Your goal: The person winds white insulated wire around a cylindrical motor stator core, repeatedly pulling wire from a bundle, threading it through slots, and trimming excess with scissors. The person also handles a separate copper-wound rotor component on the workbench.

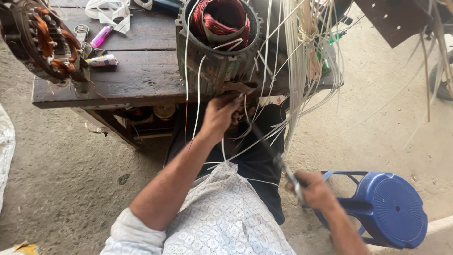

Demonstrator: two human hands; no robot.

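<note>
Stator housing point(218, 45), the grey-green one packed with red copper winding point(224, 21), is standing at the front edge of the dark wooden bench point(141, 71), right above your lap. You are reaching your left hand point(221, 115) up to the bottom lip of that housing, fingers curled around what looks like one or more of the thin white sleeving strands point(198, 89) hanging down from it, though the tangle there is making the exact grip hard to read. Your right hand point(314, 189) is sitting lower, near your right knee, closed tight around the handle of a slim metal tool point(283, 165) whose shaft is angling up toward the housing. More white strands point(302, 80) are draping in a thick bundle to the right of the housing and spilling over the bench edge. A second stator with orange-brown winding point(42, 40) is resting at the bench's far left corner, with a pink lighter point(101, 36) just beside it. A blue plastic stool point(387, 208) is lying tipped on the concrete floor point(61, 179), near your right hand.
</note>
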